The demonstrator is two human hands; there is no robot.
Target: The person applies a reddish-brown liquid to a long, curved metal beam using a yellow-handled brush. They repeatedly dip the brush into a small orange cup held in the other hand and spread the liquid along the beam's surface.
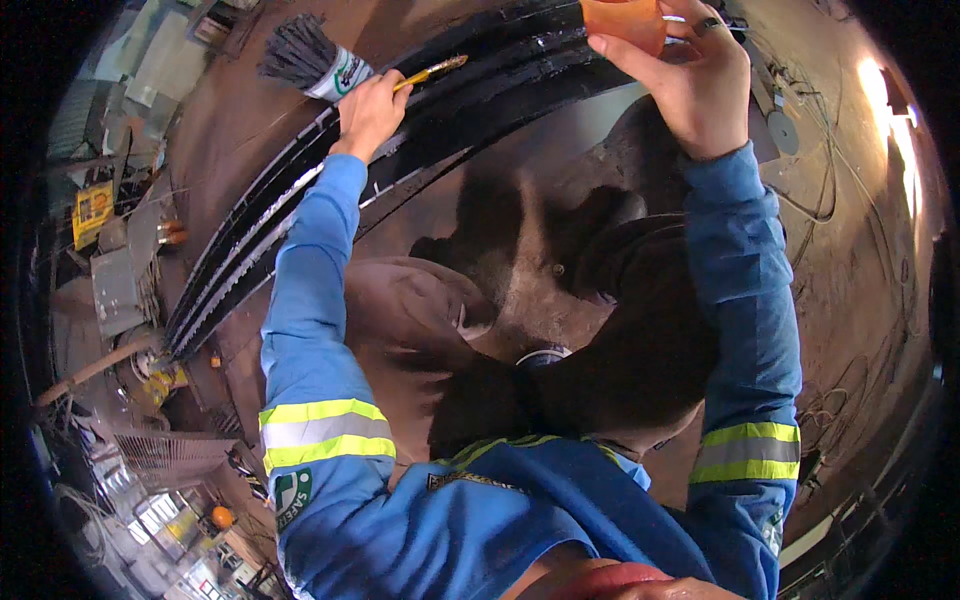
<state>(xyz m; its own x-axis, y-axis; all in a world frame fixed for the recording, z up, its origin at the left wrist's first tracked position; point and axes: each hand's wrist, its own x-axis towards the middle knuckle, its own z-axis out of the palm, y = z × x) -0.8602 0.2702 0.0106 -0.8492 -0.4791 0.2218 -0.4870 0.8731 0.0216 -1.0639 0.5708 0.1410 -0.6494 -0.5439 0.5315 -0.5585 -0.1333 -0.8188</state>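
A thin paintbrush (432, 72) with a yellow handle is pinched in my left hand (370, 112), its bristles pointing right over a long black metal piece (440, 110). Whitish streaks run along that piece, which curves from the lower left to the top of the view. Beyond my left hand is a white container (345, 75) with a bundle of dark grey rods (297, 55) sticking out of it. Between thumb and fingers my right hand (700, 85) grips an orange, see-through plastic piece (625, 22) at the upper edge; whether it is a cup or a sheet I cannot tell.
Brown floor (600, 320) lies beneath, with my shadowed legs over it. Cables (830, 190) and a grey disc (783, 132) are on the right. Along the left stand a yellow box (93, 213), grey panels (117, 290), a wooden stick (95, 370) and a metal grate (175, 452).
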